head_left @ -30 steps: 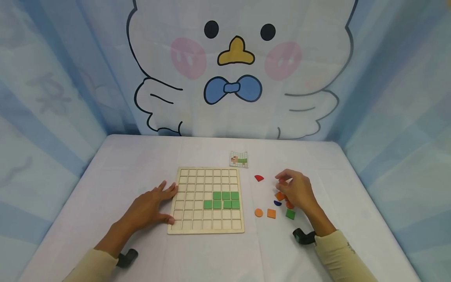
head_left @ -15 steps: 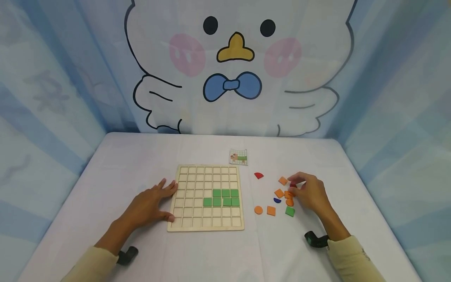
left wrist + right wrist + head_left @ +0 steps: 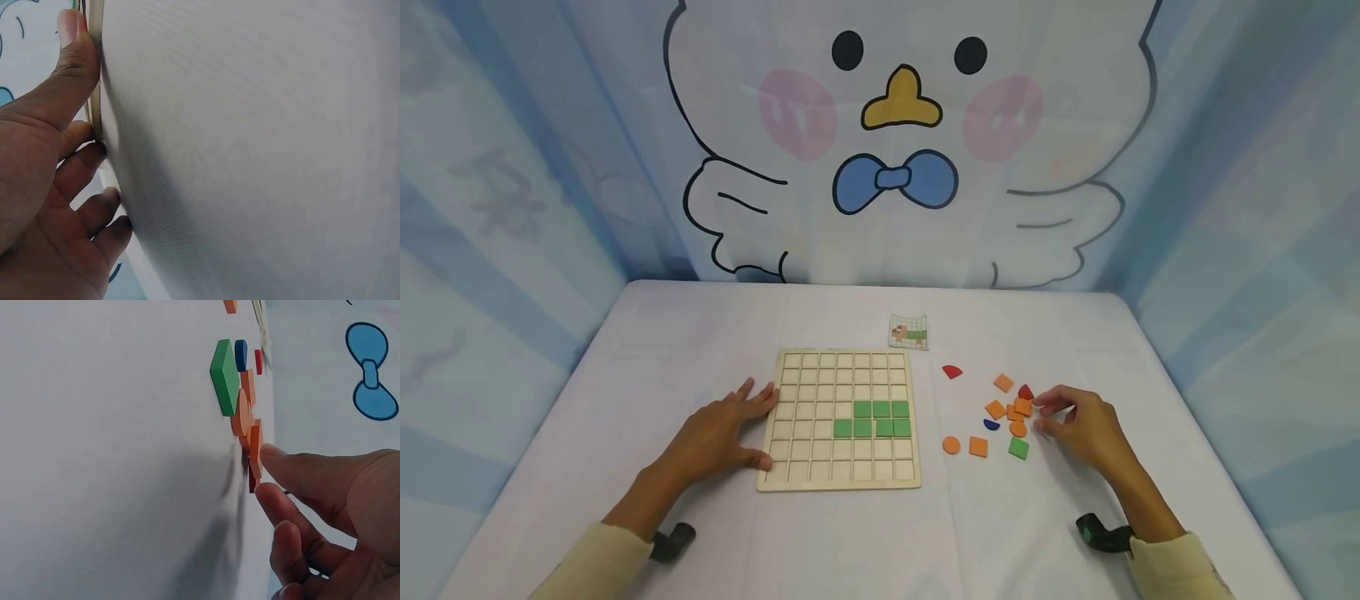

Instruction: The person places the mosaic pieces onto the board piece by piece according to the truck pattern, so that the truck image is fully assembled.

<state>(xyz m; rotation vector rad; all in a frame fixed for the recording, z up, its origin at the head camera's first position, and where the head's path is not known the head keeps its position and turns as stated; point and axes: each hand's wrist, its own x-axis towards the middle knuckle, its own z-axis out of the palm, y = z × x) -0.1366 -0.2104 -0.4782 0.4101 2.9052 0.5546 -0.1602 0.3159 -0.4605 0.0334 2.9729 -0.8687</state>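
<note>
My left hand (image 3: 715,437) rests its spread fingers and thumb along the left edge of a wooden grid board (image 3: 808,478). In the left wrist view, the thumb (image 3: 78,69) lies against the board's side. Several green square tiles (image 3: 880,409) fill two rows at the board's right. My right hand (image 3: 1086,423) is just right of a loose group of flat pieces, thumb and index finger apart with nothing seen between them. Nearest to them is an orange square tile (image 3: 1023,407), overlapping another orange tile. A red wedge piece (image 3: 1026,392) lies just behind it.
Around the group lie a green square (image 3: 1018,448), a blue half-round piece (image 3: 991,425), an orange disc (image 3: 951,445) and another red wedge (image 3: 952,372). A small picture card (image 3: 909,332) lies behind the board. A printed curtain (image 3: 895,242) hangs beyond the white table.
My right hand has drawn back to the right, away from the pieces. The red wedge it held now lies behind the orange tiles. My left hand stays at the board's edge.
</note>
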